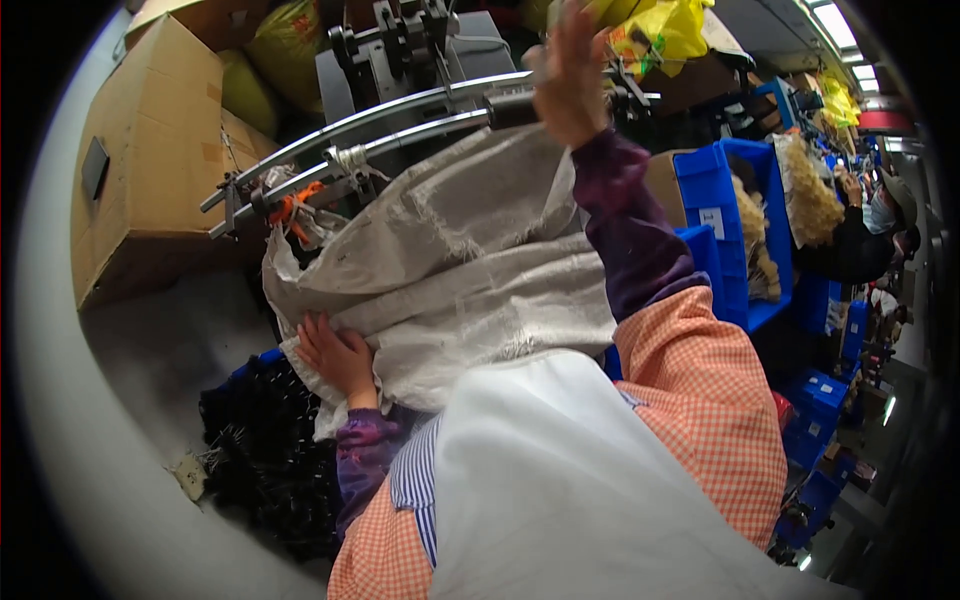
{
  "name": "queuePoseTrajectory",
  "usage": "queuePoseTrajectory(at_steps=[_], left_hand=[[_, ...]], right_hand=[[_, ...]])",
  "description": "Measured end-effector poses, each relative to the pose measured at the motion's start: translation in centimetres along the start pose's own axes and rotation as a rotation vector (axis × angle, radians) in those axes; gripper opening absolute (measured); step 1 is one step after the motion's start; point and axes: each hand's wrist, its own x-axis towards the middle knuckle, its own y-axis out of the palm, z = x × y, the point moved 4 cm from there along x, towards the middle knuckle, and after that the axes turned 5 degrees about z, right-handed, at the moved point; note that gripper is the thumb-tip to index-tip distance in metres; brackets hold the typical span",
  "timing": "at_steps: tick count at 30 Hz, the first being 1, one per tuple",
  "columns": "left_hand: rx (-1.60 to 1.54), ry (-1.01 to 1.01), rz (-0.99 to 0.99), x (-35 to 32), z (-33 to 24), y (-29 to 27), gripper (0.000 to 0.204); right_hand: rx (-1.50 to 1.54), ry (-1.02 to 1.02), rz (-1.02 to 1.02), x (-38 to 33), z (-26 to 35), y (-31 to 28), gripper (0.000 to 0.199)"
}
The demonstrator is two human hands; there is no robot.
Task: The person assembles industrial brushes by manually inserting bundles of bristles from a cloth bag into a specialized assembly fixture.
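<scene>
A whitish woven sack (pixel 480 290) is draped across my front, hung near two curved metal rails (pixel 400 120). My left hand (pixel 338 358) lies on the sack's left part, fingers spread flat on the cloth. Raised at the far side, my right hand (pixel 572 85) is in front of the rails beside a dark cylinder (pixel 512 108). Its fingers point up, stretched out and slightly blurred, with nothing visible in them. Orange strips (pixel 295 205) are tied at the left end of the rails.
Large cardboard boxes (pixel 150 150) stand at the left. Below them a blue-rimmed container holds a heap of black pieces (pixel 270 440). Blue bins (pixel 735 230) with pale contents stand on the right, near another person (pixel 870 230). Yellow bags (pixel 670 35) lie at the back.
</scene>
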Motion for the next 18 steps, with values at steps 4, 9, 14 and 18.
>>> queuePoseTrajectory(at_steps=[4,9,14,18], left_hand=[[-0.031,0.008,-0.02,0.4,-0.5,-0.3,0.042],[-0.012,0.001,-0.006,-0.2,0.2,-0.1,0.043],[-0.046,0.015,-0.029,0.4,0.0,0.0,0.041],[-0.061,0.01,-0.024,0.4,-0.6,0.1,0.041]], right_hand=[[0.144,-0.045,-0.217,-1.9,-0.3,2.4,0.061],[0.118,-0.028,-0.162,0.1,3.5,-3.0,0.059],[-0.04,0.006,0.06,-1.6,2.8,2.4,0.052],[0.048,-0.006,-0.093,-1.7,1.7,1.4,0.053]])
